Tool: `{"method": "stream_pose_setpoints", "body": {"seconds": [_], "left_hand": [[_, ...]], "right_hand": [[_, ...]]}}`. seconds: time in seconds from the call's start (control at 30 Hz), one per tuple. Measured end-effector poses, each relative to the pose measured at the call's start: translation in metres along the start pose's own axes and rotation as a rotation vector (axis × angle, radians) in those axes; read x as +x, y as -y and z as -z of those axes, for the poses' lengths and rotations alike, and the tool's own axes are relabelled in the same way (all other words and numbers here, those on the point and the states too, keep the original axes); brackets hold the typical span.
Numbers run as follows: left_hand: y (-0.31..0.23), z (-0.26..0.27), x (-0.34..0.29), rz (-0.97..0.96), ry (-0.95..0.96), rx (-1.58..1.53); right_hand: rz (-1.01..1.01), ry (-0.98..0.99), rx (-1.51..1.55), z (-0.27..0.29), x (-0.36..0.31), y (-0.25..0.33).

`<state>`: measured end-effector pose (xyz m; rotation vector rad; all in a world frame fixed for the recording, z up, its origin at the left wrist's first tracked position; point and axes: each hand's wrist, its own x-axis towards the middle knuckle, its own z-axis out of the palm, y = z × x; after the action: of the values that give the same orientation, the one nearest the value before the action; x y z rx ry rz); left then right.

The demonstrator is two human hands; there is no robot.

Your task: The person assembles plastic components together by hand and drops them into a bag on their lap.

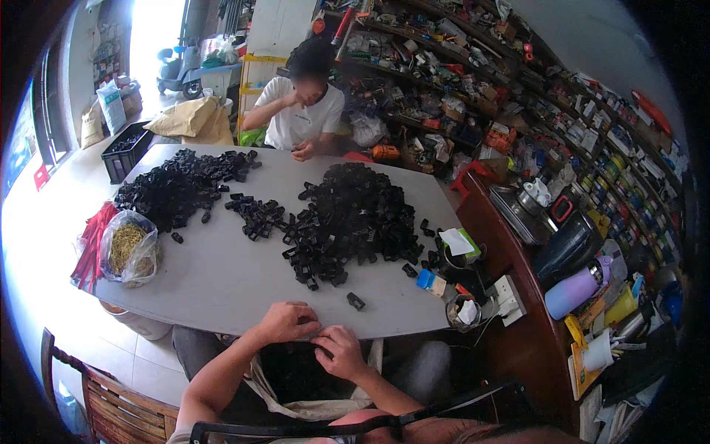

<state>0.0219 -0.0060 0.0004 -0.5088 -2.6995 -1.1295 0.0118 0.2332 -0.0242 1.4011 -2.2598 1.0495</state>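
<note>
At the near edge of the grey table (222,296), my left hand (291,323) and my right hand (341,351) are close together with fingers curled inward. Whatever they pinch is too small or hidden to make out. Below them, between my legs, a pale cloth sack (259,388) stands with its mouth open and dark contents inside. One small black plastic part (356,301) lies by itself just beyond my hands. Farther off, a large heap of similar black parts (355,214) covers the middle right of the table.
A second black heap (174,189) lies at the far left, near a clear bag of yellowish ties (132,250) and red strips (95,244). Across the table sits a person (303,111). On the right are a glass jar (463,312), a power strip (507,300) and a wooden cabinet (510,259).
</note>
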Motion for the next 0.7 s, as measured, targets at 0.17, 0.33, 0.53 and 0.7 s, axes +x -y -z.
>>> {"method": "stream_pose_setpoints", "body": {"seconds": [0.17,0.33,0.53,0.7], "left_hand": [[0.0019,0.0004,0.0005,-0.033,0.002,0.011],[0.0027,-0.0011,-0.0007,-0.038,-0.018,-0.002],[-0.0017,0.0016,0.0003,-0.004,0.015,-0.016],[0.0002,0.0002,-0.0007,-0.005,-0.001,-0.008]], "right_hand": [[0.012,0.0,-0.027,-0.0014,-0.0017,-0.0015],[0.005,0.003,-0.016,-0.0013,-0.0014,-0.0015],[0.001,0.009,-0.011,0.001,0.0,0.0001],[0.005,0.005,-0.009,-0.0003,-0.0001,-0.0004]]}}
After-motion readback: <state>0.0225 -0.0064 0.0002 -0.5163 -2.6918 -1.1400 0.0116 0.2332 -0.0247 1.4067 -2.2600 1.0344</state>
